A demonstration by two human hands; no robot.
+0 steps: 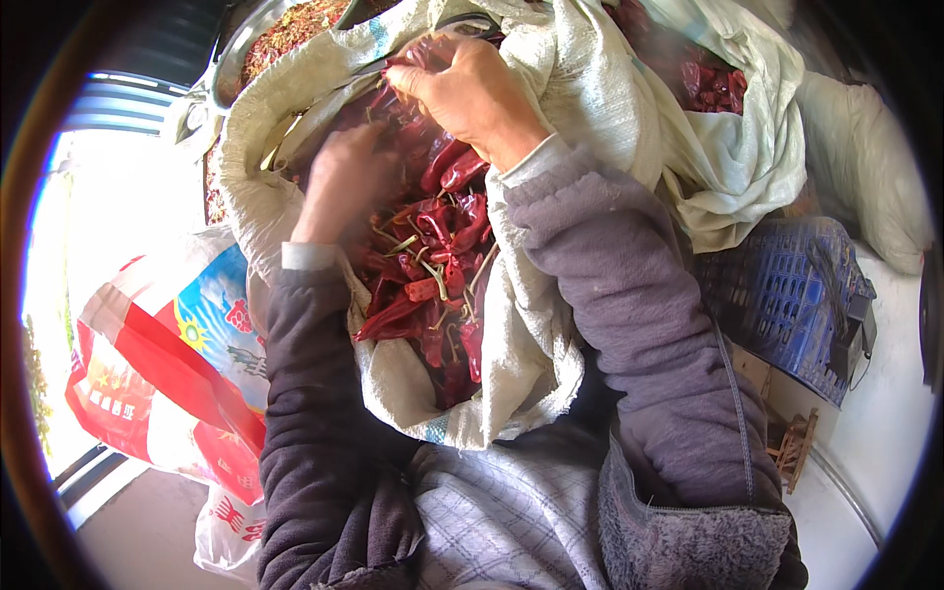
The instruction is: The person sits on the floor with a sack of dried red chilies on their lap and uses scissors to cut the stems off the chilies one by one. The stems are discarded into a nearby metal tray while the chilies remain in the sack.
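A white woven sack (413, 417) stands open before me, filled with dried red chili peppers (442, 236) with pale stems. At the far side of the opening, my right hand (472, 96) is closed around a red chili pepper (428, 55). A black loop (472, 26), possibly a scissors handle, shows just beyond that hand; whether the hand touches it is unclear. My left hand (343, 181) is blurred over the left part of the peppers, its fingers too smeared to show a grip.
A round metal basin (228, 70) of chopped chili sits at the upper left. Another woven sack (759, 177) with red chilies lies at the upper right, above a blue plastic crate (789, 295). Red and white plastic bags (169, 369) bearing writing are at my left.
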